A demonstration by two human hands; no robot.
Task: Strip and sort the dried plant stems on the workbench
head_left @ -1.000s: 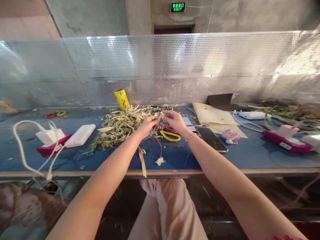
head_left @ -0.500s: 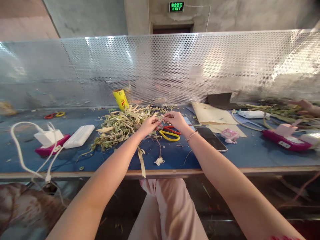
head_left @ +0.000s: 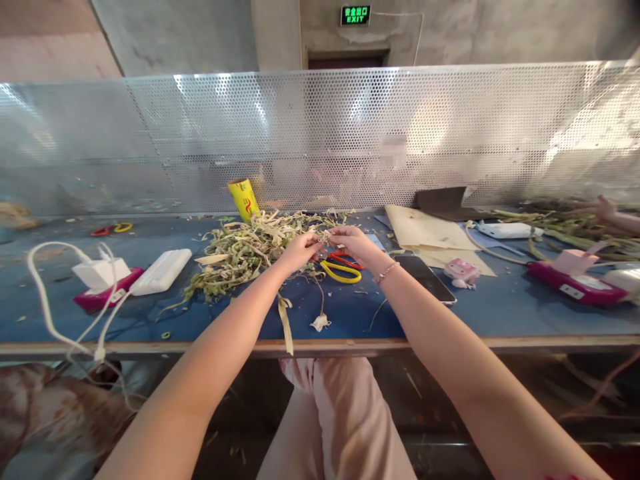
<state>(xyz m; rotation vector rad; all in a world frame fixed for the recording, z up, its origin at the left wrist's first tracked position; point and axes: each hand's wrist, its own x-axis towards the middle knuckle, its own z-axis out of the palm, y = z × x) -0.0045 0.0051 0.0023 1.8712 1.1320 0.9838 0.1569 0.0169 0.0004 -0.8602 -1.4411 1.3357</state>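
My left hand [head_left: 301, 251] and my right hand [head_left: 353, 241] meet over the right end of a heap of dry, pale green plant strips [head_left: 240, 250]. Fingers of both hands are pinched round a small piece of dried plant [head_left: 324, 237], partly hidden by the fingertips. Scissors with red and yellow handles [head_left: 343, 272] lie on the blue table just under my right hand. A dried flower-like piece [head_left: 321, 323] on a thin stem and a pale flat strip [head_left: 285, 325] lie nearer the front edge.
A yellow tube [head_left: 243, 199] stands behind the heap. White power bank [head_left: 163, 272] and power strip [head_left: 95, 297] are left. Phone [head_left: 430, 280], pink case [head_left: 461, 272] and brown paper [head_left: 425, 228] are right. Another person's hand [head_left: 605, 210] is at far right.
The view has shifted slightly. My hands stay together, with the right fingers a little changed in position. The other person's hand at far right has lifted and opened.
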